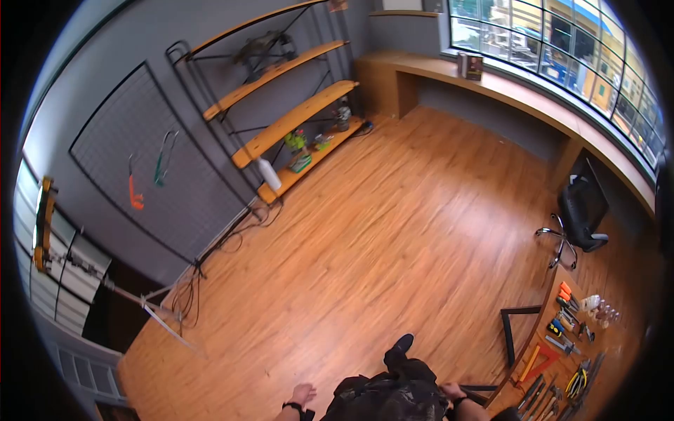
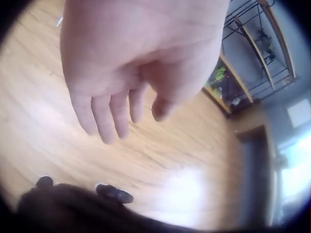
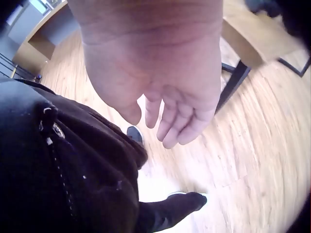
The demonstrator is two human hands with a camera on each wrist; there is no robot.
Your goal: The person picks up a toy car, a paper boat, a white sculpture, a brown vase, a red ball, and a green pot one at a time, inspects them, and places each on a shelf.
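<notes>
Both hands hang beside the person's dark-clothed legs over a wooden floor [image 1: 337,245]. My left hand [image 2: 141,63] holds nothing; its fingers point down, loosely bent, with bare floor behind them. In the head view that left hand [image 1: 303,394] is at the bottom, left of the legs. The right hand [image 3: 160,92] is likewise without any object, fingers relaxed and slightly curled. It hangs close to the near edge of a wooden table [image 1: 511,394] at the lower right. On that table lie an orange-red try square-like tool [image 1: 539,361], yellow-handled pliers [image 1: 577,384] and several screwdrivers [image 1: 565,293].
A black office chair [image 1: 583,214] stands past the table. Wooden shelves [image 1: 295,123] line the back wall, beside a wire grid panel [image 1: 161,165] with hanging hacksaws [image 1: 135,193]. At left stands a light stand [image 1: 133,295] with cables. A long counter [image 1: 505,98] runs under the window.
</notes>
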